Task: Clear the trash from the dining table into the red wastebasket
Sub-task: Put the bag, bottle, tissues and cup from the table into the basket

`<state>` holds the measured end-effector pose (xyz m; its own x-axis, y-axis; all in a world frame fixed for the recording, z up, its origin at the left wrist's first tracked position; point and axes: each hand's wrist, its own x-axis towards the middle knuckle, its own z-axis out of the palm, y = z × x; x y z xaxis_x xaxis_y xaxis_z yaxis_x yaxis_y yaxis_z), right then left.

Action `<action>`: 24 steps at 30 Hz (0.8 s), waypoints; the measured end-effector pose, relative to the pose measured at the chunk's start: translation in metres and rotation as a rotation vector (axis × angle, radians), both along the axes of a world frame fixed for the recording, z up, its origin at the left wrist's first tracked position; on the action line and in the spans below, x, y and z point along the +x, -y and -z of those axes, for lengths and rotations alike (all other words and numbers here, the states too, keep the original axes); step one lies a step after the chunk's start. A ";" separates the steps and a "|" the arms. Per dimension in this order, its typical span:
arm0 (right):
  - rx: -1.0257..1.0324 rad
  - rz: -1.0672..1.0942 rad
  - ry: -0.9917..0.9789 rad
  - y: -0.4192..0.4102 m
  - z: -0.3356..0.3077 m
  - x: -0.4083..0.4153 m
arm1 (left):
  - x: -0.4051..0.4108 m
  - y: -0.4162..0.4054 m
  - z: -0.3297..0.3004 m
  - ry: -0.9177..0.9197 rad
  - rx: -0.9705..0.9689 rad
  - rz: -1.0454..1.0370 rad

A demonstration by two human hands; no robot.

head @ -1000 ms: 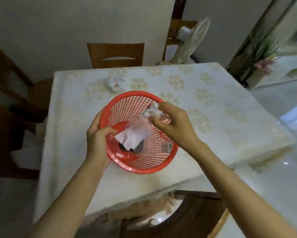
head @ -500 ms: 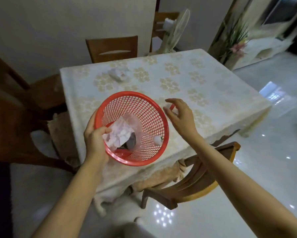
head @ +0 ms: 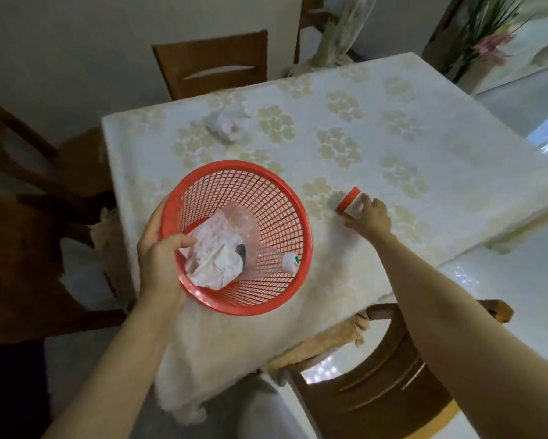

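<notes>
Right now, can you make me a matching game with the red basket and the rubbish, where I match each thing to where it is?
Things:
1. red plastic mesh wastebasket
2. crumpled white paper wad with red marks
3. small white cup with a red rim
4. small white bottle cap with a green mark

Places:
A. lying inside the basket, near its bottom
B. held tilted by the left hand at the table's near edge
C. on the tablecloth at the right hand fingertips
D. on the table's far side, near the wooden chair

Pairs: 1-B, 2-D, 3-C, 4-A
</notes>
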<state>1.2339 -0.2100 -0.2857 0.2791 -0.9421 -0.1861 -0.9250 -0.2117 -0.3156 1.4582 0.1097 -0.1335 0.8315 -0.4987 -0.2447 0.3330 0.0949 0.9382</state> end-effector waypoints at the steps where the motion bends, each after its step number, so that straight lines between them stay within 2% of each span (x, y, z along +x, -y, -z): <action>1: -0.010 0.018 -0.002 0.006 0.006 0.002 | 0.003 0.009 0.000 -0.003 0.005 0.002; 7: -0.079 0.134 0.039 0.025 0.008 0.010 | 0.018 0.052 0.006 0.001 0.023 0.020; 12: -0.111 0.152 0.493 0.007 -0.032 0.020 | 0.025 0.067 0.013 -0.042 0.002 0.042; 17: -0.127 -0.013 0.807 -0.040 -0.126 0.046 | 0.026 0.076 0.007 -0.044 0.034 0.086; 21: -0.148 -0.152 0.858 -0.092 -0.183 0.066 | 0.025 0.076 -0.005 -0.024 0.013 0.154; 24: -0.163 -0.242 0.769 -0.133 -0.201 0.084 | 0.030 0.064 -0.014 -0.049 -0.050 0.185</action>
<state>1.3182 -0.0772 -0.0844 0.4721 -0.8379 0.2740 -0.3855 -0.4758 -0.7906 1.4883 0.0454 -0.1199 0.7122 -0.6543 -0.2542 0.3945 0.0736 0.9160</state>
